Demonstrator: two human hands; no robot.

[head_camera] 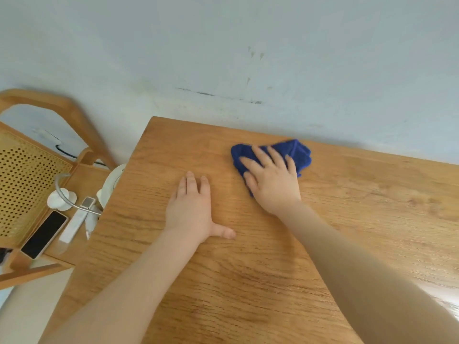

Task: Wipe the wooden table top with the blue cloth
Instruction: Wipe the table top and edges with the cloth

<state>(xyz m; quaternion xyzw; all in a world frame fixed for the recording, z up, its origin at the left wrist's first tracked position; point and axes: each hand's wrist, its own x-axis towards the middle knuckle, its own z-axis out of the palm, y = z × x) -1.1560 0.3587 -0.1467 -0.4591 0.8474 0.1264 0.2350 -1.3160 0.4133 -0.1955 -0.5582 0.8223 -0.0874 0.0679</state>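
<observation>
The blue cloth (296, 151) lies bunched on the wooden table top (248, 256) near its far edge by the wall. My right hand (270, 180) presses flat on the cloth with fingers spread and straight, covering its near half. My left hand (195, 207) rests palm down on the bare wood to the left of the cloth, fingers straight and thumb stretched out to the right. Both forearms reach in from the bottom of the view.
A pale wall runs along the table's far edge. Left of the table stands a wooden chair with a cane back (24, 180); on its seat lie a phone (44, 234), a white power strip (74, 224) and a small white lamp (62, 197).
</observation>
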